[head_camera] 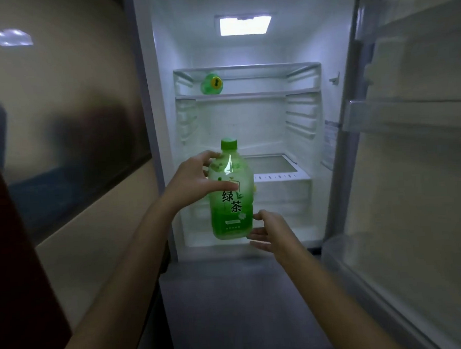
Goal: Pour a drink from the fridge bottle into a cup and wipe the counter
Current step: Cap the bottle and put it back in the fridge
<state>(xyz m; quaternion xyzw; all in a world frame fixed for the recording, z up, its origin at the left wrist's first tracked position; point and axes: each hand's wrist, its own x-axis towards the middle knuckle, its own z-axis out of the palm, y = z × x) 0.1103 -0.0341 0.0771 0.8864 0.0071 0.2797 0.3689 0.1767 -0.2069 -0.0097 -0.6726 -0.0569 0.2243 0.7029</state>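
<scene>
A green tea bottle (232, 195) with a green cap and green label stands upright in the air in front of the open fridge (247, 114). My left hand (195, 180) is wrapped around its upper body from the left. My right hand (267, 232) touches the bottle's lower right side and bottom edge, fingers curled against it. The cap is on. No cup or counter is in view.
The fridge door (409, 151) stands open at the right with its shelves. A small green round object (211, 83) lies on the top fridge shelf. A glossy cabinet wall (61, 129) runs along the left. The dark floor (231, 307) lies below.
</scene>
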